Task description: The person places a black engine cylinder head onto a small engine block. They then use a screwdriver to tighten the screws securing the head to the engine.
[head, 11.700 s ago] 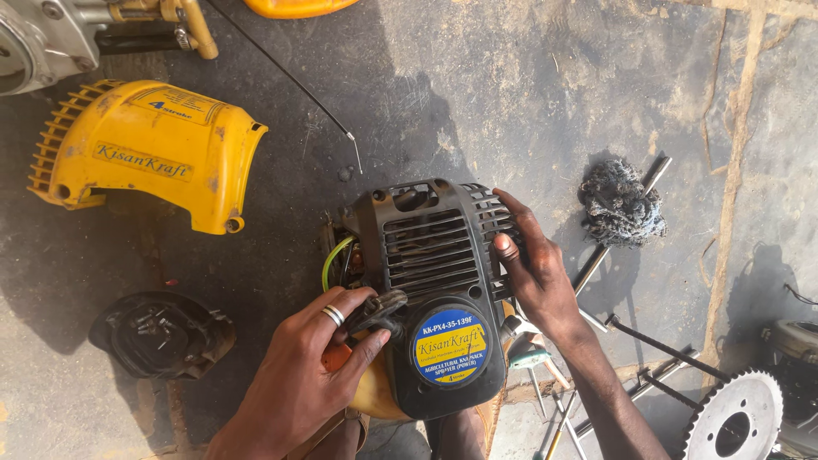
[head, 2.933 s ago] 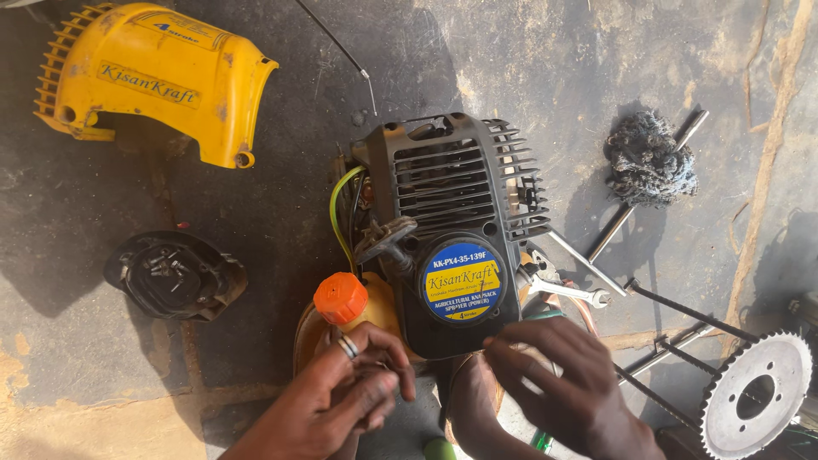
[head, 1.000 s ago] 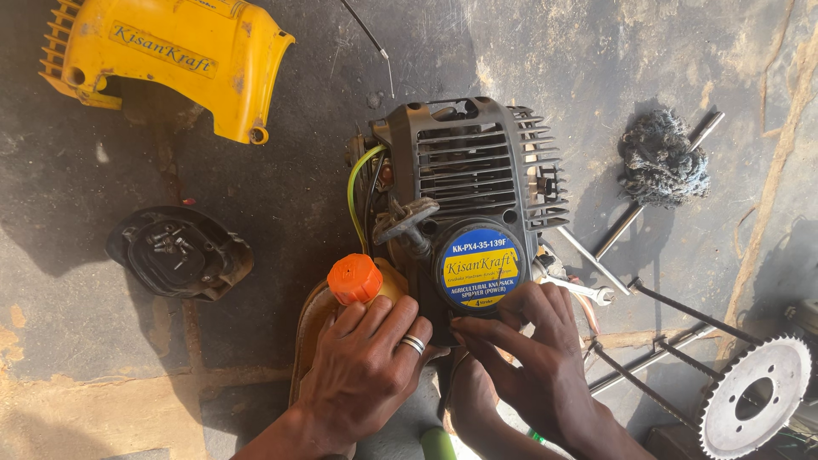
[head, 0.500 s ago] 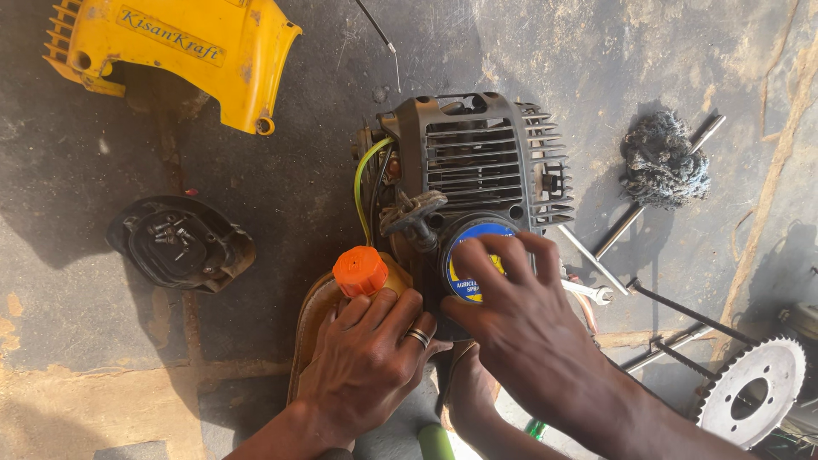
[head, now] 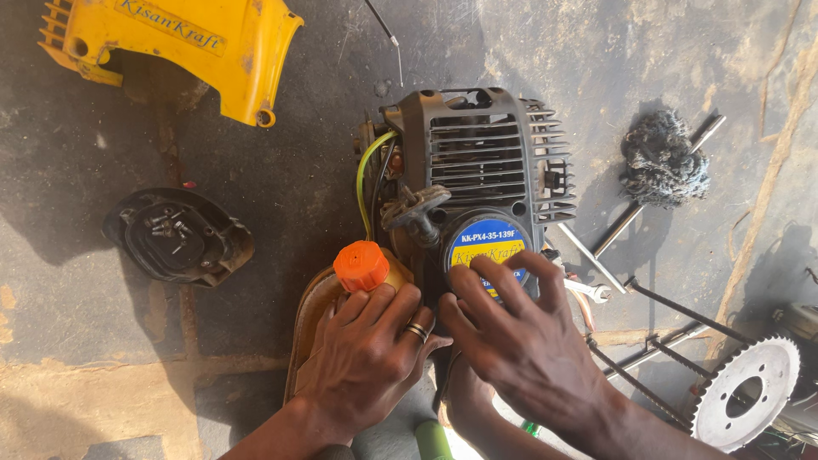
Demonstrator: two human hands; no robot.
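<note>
1. One small engine [head: 477, 170], dark grey.
2. One orange cap [head: 361, 266].
3. One yellow cover [head: 183, 47].
4. One black round housing [head: 177, 236].
5. One toothed sprocket [head: 745, 392].
6. One rag wad [head: 663, 160].
7. Two hands: left hand [head: 366, 362], right hand [head: 524, 341].

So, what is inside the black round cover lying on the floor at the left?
Inside the black round plastic cover, several small loose screws lie on its moulded ribs. The cover's rim hides its lower right part, and the floor beneath it is not visible.
</note>
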